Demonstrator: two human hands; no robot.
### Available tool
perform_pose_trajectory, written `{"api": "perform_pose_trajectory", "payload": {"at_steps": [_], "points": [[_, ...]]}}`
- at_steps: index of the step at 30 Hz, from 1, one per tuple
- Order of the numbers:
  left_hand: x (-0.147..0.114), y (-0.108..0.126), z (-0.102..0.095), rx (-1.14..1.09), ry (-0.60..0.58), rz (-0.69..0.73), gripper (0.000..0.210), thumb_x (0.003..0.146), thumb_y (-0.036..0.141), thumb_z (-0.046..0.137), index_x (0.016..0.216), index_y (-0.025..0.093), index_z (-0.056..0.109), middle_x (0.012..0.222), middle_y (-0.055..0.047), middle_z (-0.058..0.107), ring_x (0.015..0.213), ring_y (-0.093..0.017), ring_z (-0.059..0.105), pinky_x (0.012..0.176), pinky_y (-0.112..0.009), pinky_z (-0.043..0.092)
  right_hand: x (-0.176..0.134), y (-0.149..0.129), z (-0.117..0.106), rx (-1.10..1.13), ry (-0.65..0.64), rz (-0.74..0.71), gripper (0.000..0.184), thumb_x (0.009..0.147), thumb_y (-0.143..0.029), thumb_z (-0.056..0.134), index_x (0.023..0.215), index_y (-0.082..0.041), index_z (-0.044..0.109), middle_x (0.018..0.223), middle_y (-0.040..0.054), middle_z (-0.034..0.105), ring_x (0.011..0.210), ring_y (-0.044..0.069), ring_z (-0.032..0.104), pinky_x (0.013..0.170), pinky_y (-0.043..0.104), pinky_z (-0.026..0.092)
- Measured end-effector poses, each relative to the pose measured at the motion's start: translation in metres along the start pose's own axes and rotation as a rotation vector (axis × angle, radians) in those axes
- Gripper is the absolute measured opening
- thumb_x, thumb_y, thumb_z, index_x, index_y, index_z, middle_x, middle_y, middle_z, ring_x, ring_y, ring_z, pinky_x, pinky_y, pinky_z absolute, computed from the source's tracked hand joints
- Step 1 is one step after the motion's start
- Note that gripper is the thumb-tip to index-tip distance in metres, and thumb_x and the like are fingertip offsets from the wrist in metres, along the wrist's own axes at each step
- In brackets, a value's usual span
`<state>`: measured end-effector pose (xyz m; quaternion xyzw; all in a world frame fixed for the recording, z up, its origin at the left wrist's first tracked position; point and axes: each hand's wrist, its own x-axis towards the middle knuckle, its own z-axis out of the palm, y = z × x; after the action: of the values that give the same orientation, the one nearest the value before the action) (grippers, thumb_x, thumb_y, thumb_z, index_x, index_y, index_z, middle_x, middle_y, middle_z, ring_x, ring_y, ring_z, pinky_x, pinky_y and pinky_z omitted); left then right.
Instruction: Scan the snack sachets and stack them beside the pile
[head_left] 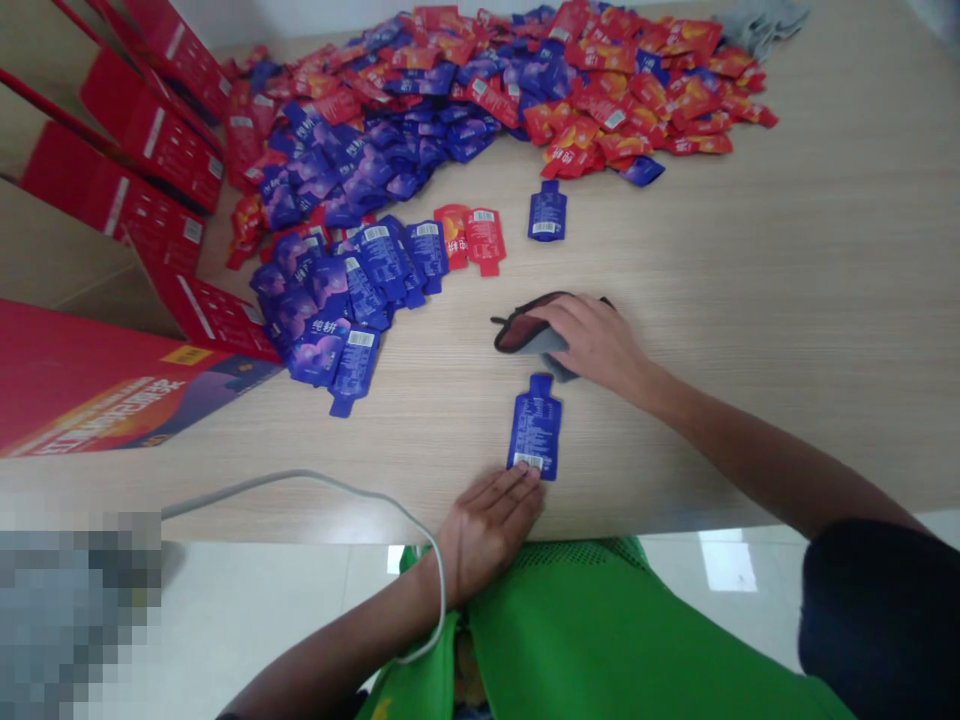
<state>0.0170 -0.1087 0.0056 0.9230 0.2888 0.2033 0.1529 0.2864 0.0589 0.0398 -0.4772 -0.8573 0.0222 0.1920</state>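
Note:
A blue sachet [535,430] with barcode and white print lies on the table, its narrow spout end pointing away from me. The fingertips of my left hand [495,520] rest flat on its near edge, fingers stretched out. Just beyond the spout, my right hand [596,340] grips a folded grey cloth [551,342] with black edging and a reddish inner side; part of it is hidden under the fingers. Farther off lies another blue sachet [547,212]. To the left, blue sachets [360,360] overlap in a spread beside a red sachet [485,238].
A large heap of red and blue sachets [465,90] covers the back of the table [750,300]. Red boxes [157,150] stand open at the left. A grey cable [300,472] crosses the front edge over my left forearm. A grey rag [761,25] lies far back.

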Motion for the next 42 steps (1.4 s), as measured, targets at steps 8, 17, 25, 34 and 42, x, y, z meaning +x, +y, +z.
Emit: {"api": "perform_pose_trajectory", "payload": {"at_steps": [8,17,25,34,42], "points": [[0.001,0.0,-0.002,-0.006,-0.028,-0.06,0.021,0.105,0.017,0.059,0.12,0.021,0.074,0.11,-0.005,0.081,0.101,-0.02,0.079,0.096,-0.034,0.065,-0.058,-0.088,-0.007,0.191,-0.089,-0.328,0.037,0.098,-0.027,0.061,0.134,-0.019,0.062,0.118,0.0099,0.073,0.102,0.026,0.065,0.091,0.041,0.053],[-0.001,0.0,0.0,-0.024,-0.002,-0.016,0.027,0.106,0.017,0.06,0.131,0.016,0.069,0.142,-0.008,0.07,0.138,-0.023,0.062,0.118,-0.04,0.053,-0.023,-0.027,0.04,0.082,-0.142,-0.149,0.048,0.09,-0.026,0.074,0.135,-0.015,0.062,0.125,0.0141,0.071,0.113,0.031,0.063,0.1,0.045,0.051],[0.002,0.0,-0.003,-0.034,0.009,-0.016,0.026,0.106,0.017,0.059,0.13,0.017,0.069,0.139,-0.007,0.071,0.135,-0.023,0.064,0.115,-0.04,0.055,-0.001,-0.03,-0.013,0.19,0.219,0.004,0.05,0.092,-0.026,0.068,0.14,-0.019,0.057,0.127,0.013,0.069,0.117,0.031,0.064,0.101,0.046,0.052],[-0.001,0.001,-0.002,-0.023,-0.03,-0.056,0.021,0.103,0.015,0.06,0.119,0.019,0.073,0.109,-0.005,0.081,0.096,-0.019,0.079,0.092,-0.033,0.066,-0.074,-0.089,0.03,0.276,-0.172,-0.226,0.035,0.097,-0.03,0.065,0.13,-0.017,0.065,0.117,0.0115,0.074,0.105,0.027,0.065,0.094,0.043,0.052],[-0.003,-0.001,0.002,-0.035,-0.017,-0.025,0.029,0.105,0.015,0.059,0.132,0.016,0.068,0.144,-0.007,0.068,0.139,-0.022,0.061,0.118,-0.039,0.052,-0.011,-0.025,0.035,0.11,-0.148,-0.09,0.048,0.089,-0.024,0.074,0.136,-0.018,0.062,0.127,0.0131,0.07,0.115,0.032,0.063,0.101,0.046,0.051]]}}
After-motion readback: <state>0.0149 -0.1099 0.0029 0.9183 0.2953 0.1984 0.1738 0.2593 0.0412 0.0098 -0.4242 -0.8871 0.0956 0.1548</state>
